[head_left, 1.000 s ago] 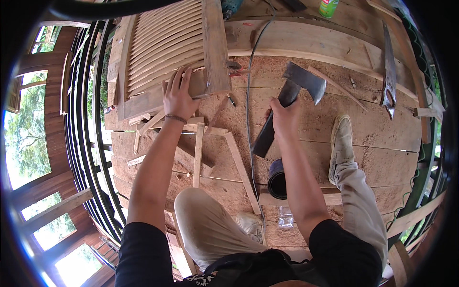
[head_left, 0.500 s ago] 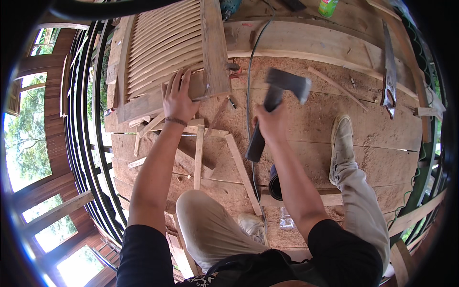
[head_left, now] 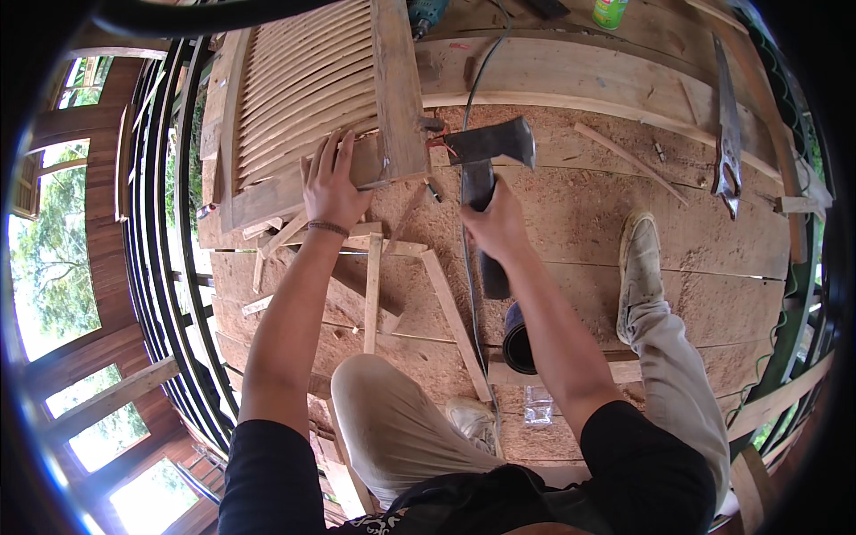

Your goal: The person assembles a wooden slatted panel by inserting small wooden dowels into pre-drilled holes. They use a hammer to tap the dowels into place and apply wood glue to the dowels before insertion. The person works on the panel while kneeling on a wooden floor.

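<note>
My right hand (head_left: 495, 217) is wrapped round the dark handle of a hatchet (head_left: 486, 143). Its blade edge faces right, and its blunt back end is turned toward a louvered wooden panel (head_left: 399, 89). That back end is close to a short dark peg-like piece (head_left: 432, 125) at the panel's right side; whether they touch I cannot tell. My left hand (head_left: 333, 183) lies on the panel's near rail, fingers spread over the wood and thumb out to the right. Thin slats run between the panel's side pieces.
Loose wooden strips (head_left: 455, 316) lie near my knee. A black cable (head_left: 465, 178) crosses the sawdust-covered planks (head_left: 571, 232). A handsaw (head_left: 728, 134) is at the right, a green can (head_left: 609, 12) and power drill (head_left: 426, 14) at the far side. A dark cylinder (head_left: 517, 343) sits by my right forearm.
The hatchet head has swung left and slightly down, closer to the panel's right side, and its handle has turned more upright in my right hand. My left hand stays on the rail.
</note>
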A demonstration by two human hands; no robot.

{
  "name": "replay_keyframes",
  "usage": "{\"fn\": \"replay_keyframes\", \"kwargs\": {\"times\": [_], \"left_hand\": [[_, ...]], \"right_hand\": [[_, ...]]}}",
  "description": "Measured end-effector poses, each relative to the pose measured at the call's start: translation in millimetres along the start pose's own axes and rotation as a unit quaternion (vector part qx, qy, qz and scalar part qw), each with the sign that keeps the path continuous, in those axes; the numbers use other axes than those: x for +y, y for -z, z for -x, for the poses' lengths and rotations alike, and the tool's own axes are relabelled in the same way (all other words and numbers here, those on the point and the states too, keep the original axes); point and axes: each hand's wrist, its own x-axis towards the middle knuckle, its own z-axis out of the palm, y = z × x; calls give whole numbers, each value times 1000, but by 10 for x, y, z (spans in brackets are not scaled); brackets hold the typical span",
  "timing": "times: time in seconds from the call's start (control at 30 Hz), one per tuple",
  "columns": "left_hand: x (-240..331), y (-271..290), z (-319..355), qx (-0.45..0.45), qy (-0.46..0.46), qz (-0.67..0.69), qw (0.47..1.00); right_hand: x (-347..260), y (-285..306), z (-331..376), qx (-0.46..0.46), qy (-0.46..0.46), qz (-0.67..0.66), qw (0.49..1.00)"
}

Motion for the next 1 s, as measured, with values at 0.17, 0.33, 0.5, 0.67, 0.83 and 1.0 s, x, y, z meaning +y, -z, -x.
{"fn": "replay_keyframes", "kwargs": {"times": [0.17,0.33,0.5,0.67,0.83,1.0], "left_hand": [[-33,-6,18,7,-2,1,1000],[55,-17,-46,5,0,12,1000],[-45,-6,24,-5,8,1,1000],[-36,-27,11,5,-2,1,1000],[-39,-17,-1,9,-2,1,1000],[-45,-23,20,19,-1,18,1000]], "right_hand": [[-124,61,58,101,-59,-224,968],[225,-92,-29,68,4,21,997],[-84,41,41,-4,-34,-51,998],[-155,-135,101,109,-40,-195,974],[-64,-53,8,-36,10,42,998],[-248,83,87,39,-124,-142,981]]}}
